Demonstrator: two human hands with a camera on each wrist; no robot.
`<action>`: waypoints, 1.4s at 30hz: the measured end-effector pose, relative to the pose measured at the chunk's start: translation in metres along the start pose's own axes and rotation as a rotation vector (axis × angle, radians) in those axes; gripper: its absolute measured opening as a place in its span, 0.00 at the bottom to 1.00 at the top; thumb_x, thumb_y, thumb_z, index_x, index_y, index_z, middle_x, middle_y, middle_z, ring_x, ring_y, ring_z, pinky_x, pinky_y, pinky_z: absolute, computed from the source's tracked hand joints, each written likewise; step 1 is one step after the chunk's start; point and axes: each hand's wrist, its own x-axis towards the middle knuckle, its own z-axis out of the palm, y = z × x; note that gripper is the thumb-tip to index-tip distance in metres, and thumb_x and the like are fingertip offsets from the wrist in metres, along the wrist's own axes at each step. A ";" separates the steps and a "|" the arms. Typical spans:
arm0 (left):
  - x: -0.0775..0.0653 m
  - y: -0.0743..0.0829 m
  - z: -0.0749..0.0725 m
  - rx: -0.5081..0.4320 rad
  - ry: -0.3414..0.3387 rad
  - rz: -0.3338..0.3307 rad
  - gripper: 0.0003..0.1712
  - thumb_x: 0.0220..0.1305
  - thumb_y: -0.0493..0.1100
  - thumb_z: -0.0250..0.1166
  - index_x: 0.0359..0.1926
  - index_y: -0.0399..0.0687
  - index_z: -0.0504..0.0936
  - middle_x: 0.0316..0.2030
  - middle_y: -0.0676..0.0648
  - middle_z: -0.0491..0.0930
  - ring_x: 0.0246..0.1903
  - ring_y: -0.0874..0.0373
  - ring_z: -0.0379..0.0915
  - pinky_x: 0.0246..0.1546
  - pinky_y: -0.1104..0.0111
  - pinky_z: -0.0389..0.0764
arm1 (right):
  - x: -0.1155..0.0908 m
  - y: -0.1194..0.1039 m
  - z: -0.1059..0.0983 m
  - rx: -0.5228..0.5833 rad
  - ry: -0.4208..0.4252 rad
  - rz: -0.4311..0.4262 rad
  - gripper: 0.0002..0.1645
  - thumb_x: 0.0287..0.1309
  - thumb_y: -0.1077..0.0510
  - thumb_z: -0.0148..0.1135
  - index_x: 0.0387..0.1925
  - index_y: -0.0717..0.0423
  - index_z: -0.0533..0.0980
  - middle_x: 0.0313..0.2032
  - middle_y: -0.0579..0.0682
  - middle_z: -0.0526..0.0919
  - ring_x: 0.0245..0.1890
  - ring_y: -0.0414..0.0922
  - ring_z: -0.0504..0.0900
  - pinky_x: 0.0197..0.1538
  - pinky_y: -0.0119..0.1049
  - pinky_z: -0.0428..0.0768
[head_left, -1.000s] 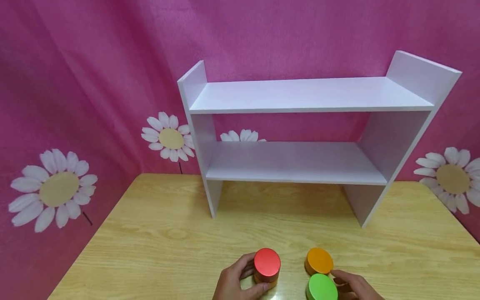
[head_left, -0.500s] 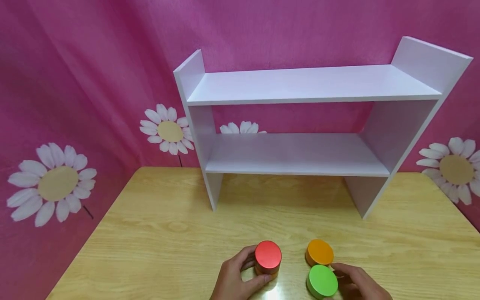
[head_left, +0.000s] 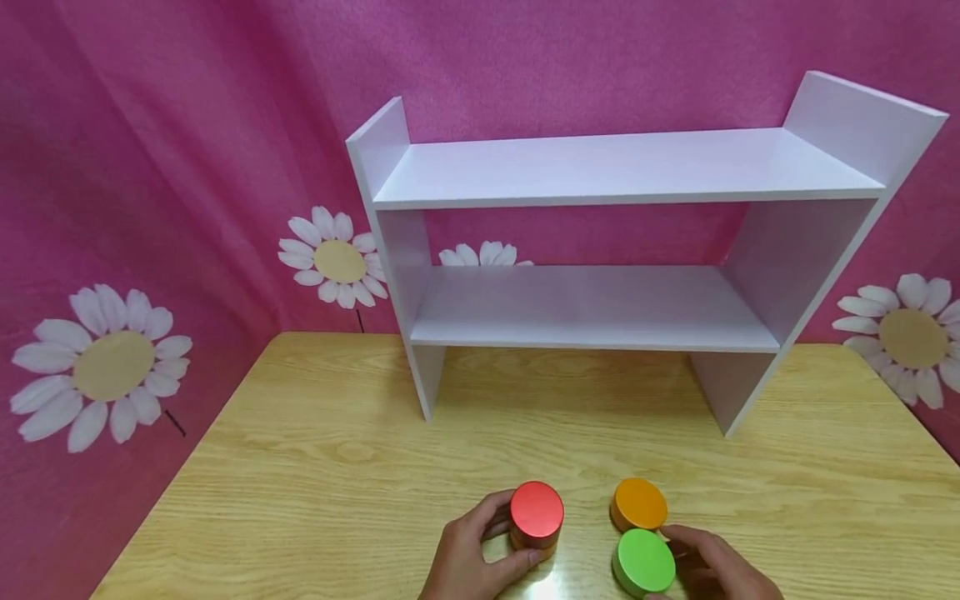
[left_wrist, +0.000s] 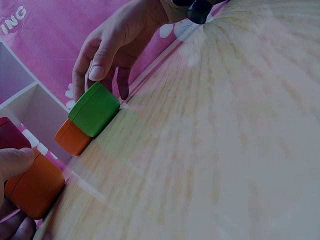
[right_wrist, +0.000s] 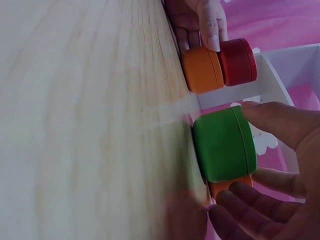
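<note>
Two round lidded tins are stacked in front of my left hand (head_left: 476, 550), a red tin (head_left: 537, 508) on top of an orange one (right_wrist: 200, 70). That hand grips the lower tin from the left, its thumb along the lid seam. Farther right, a green tin (head_left: 643, 562) stands on the table just in front of a second orange tin (head_left: 639, 504). My right hand (head_left: 720, 567) holds the green tin from the right side. Its thumb is at the lid's edge and its curved fingers reach toward the orange tin behind, in the right wrist view.
A white two-tier shelf (head_left: 600, 308) stands at the back of the wooden table (head_left: 300, 500). Pink fabric with printed daisies (head_left: 112, 367) hangs behind it and along the left side.
The head view has tilted down slightly, so the shelf, tins and hands sit higher in it. Both hands keep their places at the tins.
</note>
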 end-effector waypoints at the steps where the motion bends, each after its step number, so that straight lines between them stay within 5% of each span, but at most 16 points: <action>1: 0.000 0.000 0.000 0.001 0.001 0.004 0.33 0.53 0.53 0.74 0.59 0.52 0.75 0.53 0.51 0.80 0.50 0.61 0.79 0.52 0.71 0.78 | -0.001 -0.003 0.001 0.002 0.017 0.017 0.43 0.40 0.35 0.75 0.56 0.48 0.72 0.45 0.45 0.80 0.41 0.35 0.79 0.41 0.29 0.80; 10: 0.001 0.000 0.000 0.007 0.005 0.024 0.33 0.54 0.52 0.74 0.59 0.51 0.75 0.53 0.50 0.80 0.49 0.61 0.79 0.52 0.71 0.78 | -0.002 -0.009 0.003 0.007 0.062 0.006 0.40 0.38 0.38 0.77 0.54 0.46 0.73 0.42 0.43 0.81 0.39 0.34 0.79 0.39 0.29 0.80; 24: 0.001 0.002 0.000 -0.004 0.006 0.016 0.32 0.53 0.51 0.74 0.59 0.51 0.75 0.53 0.51 0.80 0.50 0.61 0.78 0.53 0.71 0.78 | -0.010 -0.018 0.010 0.027 0.229 -0.152 0.34 0.35 0.43 0.81 0.47 0.41 0.75 0.36 0.34 0.80 0.34 0.33 0.80 0.36 0.30 0.81; 42: 0.002 0.001 0.000 0.005 -0.008 -0.016 0.33 0.53 0.51 0.75 0.59 0.51 0.75 0.53 0.51 0.80 0.50 0.62 0.78 0.52 0.72 0.78 | -0.009 -0.022 0.008 0.081 0.160 -0.072 0.37 0.35 0.41 0.80 0.50 0.40 0.75 0.38 0.35 0.81 0.35 0.34 0.81 0.40 0.30 0.81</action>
